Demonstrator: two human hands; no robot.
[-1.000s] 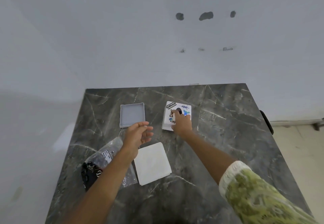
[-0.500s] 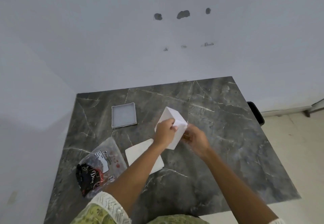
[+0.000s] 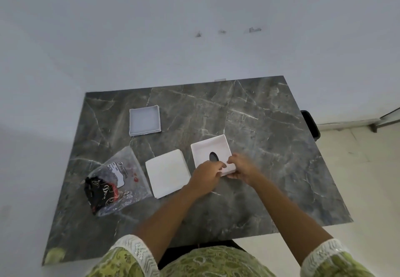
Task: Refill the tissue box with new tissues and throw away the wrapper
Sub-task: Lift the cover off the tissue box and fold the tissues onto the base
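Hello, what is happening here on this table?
A person is refilling a tissue box. Both hands, the left hand and the right hand, hold the white box shell at its near edge; it lies flipped, its open inside and oval slot facing up. The tissue stack lies bare beside it, not yet inside. The box base sits farther back. The empty wrapper lies on the table, not yet thrown away.

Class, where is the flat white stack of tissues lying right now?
On the dark marble table, between the clear plastic wrapper and the left hand.
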